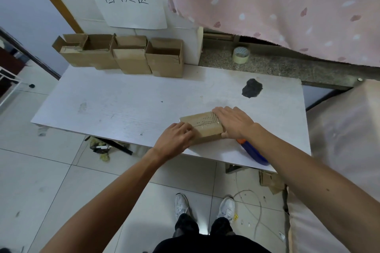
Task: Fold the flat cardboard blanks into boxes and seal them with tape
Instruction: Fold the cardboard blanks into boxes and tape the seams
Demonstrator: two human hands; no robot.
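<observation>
Two hands bear on the brown box (207,131) at the tabletop's (123,104) near edge, about 5 o'clock: the left hand (176,136) curls over its 9 o'clock end to steady it, the right hand (233,122) lies spread flat on top, likely smoothing the tape (205,125). Its lid looks closed under that glossy strip.

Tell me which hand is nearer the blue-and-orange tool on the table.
Right. The right hand lies on the cardboard box's right end, just beside the tool; the left hand holds the box's left end, farther off.
</observation>
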